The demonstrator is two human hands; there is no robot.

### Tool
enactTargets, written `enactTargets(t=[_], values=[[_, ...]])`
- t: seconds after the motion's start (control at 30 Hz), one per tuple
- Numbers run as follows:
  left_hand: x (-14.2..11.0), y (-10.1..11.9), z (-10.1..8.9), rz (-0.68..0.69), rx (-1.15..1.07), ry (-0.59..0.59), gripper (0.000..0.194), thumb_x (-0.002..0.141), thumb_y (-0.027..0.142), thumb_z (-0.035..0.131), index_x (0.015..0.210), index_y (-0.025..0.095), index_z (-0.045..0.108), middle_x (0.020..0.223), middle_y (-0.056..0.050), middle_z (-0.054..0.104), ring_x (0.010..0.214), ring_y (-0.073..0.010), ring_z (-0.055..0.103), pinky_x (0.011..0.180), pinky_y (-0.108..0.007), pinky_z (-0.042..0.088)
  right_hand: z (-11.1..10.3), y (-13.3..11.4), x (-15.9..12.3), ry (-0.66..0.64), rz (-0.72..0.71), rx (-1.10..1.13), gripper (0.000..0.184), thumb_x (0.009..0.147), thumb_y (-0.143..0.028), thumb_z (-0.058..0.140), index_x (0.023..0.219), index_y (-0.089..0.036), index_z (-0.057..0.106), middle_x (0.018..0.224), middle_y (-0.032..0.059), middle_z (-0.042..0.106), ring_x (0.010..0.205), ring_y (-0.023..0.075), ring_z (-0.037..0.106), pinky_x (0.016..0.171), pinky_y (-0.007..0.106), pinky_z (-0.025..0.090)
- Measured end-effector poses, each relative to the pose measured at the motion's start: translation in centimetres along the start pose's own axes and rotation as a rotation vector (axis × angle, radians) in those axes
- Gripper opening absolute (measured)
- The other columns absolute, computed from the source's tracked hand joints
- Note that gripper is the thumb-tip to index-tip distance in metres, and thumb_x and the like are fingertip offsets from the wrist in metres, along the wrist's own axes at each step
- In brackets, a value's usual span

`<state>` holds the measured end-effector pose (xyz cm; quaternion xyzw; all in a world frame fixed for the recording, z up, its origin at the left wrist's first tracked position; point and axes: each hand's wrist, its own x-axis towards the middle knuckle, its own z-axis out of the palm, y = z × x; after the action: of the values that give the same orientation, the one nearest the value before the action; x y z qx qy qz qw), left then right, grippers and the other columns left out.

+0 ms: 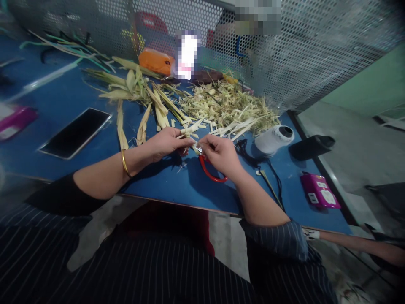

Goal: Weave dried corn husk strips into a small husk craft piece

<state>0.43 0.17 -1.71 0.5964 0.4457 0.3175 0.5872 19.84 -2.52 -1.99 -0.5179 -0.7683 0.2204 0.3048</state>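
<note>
My left hand (166,144) is closed in a pinch on a small bundle of pale corn husk strips (190,129), above the near part of the blue table. Fingertip to fingertip with it, my right hand (221,155) is closed too. Red-handled scissors (211,172) hang under the right palm, their shiny metal part showing beside the fingers. Whether the right fingertips also pinch husk is hard to make out. Beyond both hands lie whole dried corn husks (133,86) and a heap of husk scraps (228,103).
A phone (76,133) lies at left on the blue table (171,183). Rightward are a white thread cone (274,140), a black cylinder (311,147) and a magenta pack (320,191). An orange pack (156,62) sits by the perforated metal screen (202,17). Another person's arm (357,244) shows at lower right.
</note>
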Motion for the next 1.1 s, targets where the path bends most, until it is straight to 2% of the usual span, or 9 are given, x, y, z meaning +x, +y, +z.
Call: enactTargets(t=[0.1, 0.17, 0.3, 0.5, 0.67, 0.73, 0.87, 1.0, 1.1], values=[[0.1, 0.2, 0.1, -0.068, -0.113, 0.006, 0.030, 0.065, 0.035, 0.084, 0.069, 0.011, 0.066, 0.060, -0.005, 0.062, 0.053, -0.0113, 0.055, 0.057, -0.028, 0.046, 0.2, -0.1, 0.1, -0.001, 0.030, 0.072, 0.016, 0.086, -0.026, 0.054, 0.073, -0.019, 0.060, 0.059, -0.0016, 0.058, 0.055, 0.0111, 0.049, 0.058, 0.025, 0.035], [0.1, 0.3, 0.2, -0.100, -0.150, 0.024, 0.028, 0.064, 0.031, 0.084, 0.069, 0.011, 0.066, 0.061, -0.005, 0.062, 0.053, -0.0110, 0.054, 0.057, -0.028, 0.046, 0.4, -0.3, 0.1, -0.040, 0.114, 0.245, 0.016, 0.085, -0.030, 0.055, 0.074, -0.019, 0.059, 0.058, -0.0026, 0.057, 0.051, 0.0099, 0.049, 0.054, 0.024, 0.037], [0.2, 0.6, 0.4, -0.049, -0.154, 0.116, 0.027, 0.063, 0.028, 0.085, 0.064, 0.012, 0.063, 0.058, -0.002, 0.059, 0.052, -0.0096, 0.051, 0.056, -0.027, 0.043, 0.8, -0.6, 0.2, -0.126, 0.276, 0.566, 0.021, 0.081, -0.038, 0.063, 0.074, -0.019, 0.060, 0.057, -0.0035, 0.057, 0.046, 0.0080, 0.049, 0.048, 0.022, 0.038], [0.6, -0.5, 0.8, 0.064, -0.159, 0.144, 0.026, 0.065, 0.032, 0.082, 0.068, 0.011, 0.065, 0.060, -0.001, 0.060, 0.054, -0.0087, 0.049, 0.056, -0.025, 0.040, 1.6, -1.0, 0.0, -0.150, 0.289, 0.637, 0.023, 0.078, -0.037, 0.066, 0.067, -0.018, 0.059, 0.054, -0.0045, 0.054, 0.045, 0.0063, 0.047, 0.046, 0.021, 0.040], [0.7, -0.9, 0.7, 0.045, -0.169, 0.129, 0.027, 0.063, 0.034, 0.082, 0.068, 0.012, 0.066, 0.059, 0.000, 0.059, 0.053, -0.0084, 0.048, 0.054, -0.024, 0.039, 1.5, -1.1, -0.1, -0.211, 0.281, 0.593, 0.025, 0.079, -0.038, 0.065, 0.067, -0.018, 0.057, 0.055, -0.0040, 0.054, 0.047, 0.0077, 0.049, 0.048, 0.022, 0.041], [0.5, -0.6, 0.4, 0.041, -0.114, 0.108, 0.027, 0.064, 0.035, 0.081, 0.064, 0.012, 0.066, 0.056, -0.001, 0.059, 0.052, -0.0092, 0.049, 0.053, -0.024, 0.039, 1.0, -0.8, -0.1, -0.171, 0.247, 0.486, 0.027, 0.079, -0.043, 0.067, 0.071, -0.018, 0.061, 0.060, -0.0023, 0.057, 0.053, 0.0092, 0.052, 0.052, 0.023, 0.041], [0.0, -0.4, 0.2, 0.036, 0.028, -0.022, 0.025, 0.067, 0.034, 0.078, 0.061, 0.012, 0.068, 0.052, -0.003, 0.059, 0.050, -0.0103, 0.050, 0.053, -0.024, 0.039, 0.3, -0.3, 0.3, 0.079, 0.180, 0.439, 0.031, 0.079, -0.048, 0.067, 0.084, -0.018, 0.066, 0.071, -0.0003, 0.062, 0.065, 0.0110, 0.054, 0.062, 0.024, 0.043], [-0.1, -0.5, 0.6, -0.005, 0.034, -0.186, 0.019, 0.067, 0.030, 0.078, 0.063, 0.013, 0.070, 0.053, -0.003, 0.061, 0.051, -0.0107, 0.052, 0.053, -0.024, 0.039, 0.8, -0.5, 0.5, -0.018, 0.213, 0.643, 0.030, 0.070, -0.044, 0.074, 0.083, -0.019, 0.066, 0.075, 0.0005, 0.065, 0.068, 0.0127, 0.056, 0.065, 0.026, 0.045], [0.0, -0.7, 0.7, 0.001, 0.006, -0.199, 0.022, 0.067, 0.034, 0.079, 0.068, 0.013, 0.072, 0.056, -0.002, 0.060, 0.052, -0.0105, 0.051, 0.054, -0.024, 0.040, 1.1, -0.6, 0.5, 0.023, 0.212, 0.649, 0.026, 0.068, -0.040, 0.075, 0.075, -0.019, 0.062, 0.065, -0.0030, 0.057, 0.060, 0.0102, 0.049, 0.059, 0.024, 0.040]])
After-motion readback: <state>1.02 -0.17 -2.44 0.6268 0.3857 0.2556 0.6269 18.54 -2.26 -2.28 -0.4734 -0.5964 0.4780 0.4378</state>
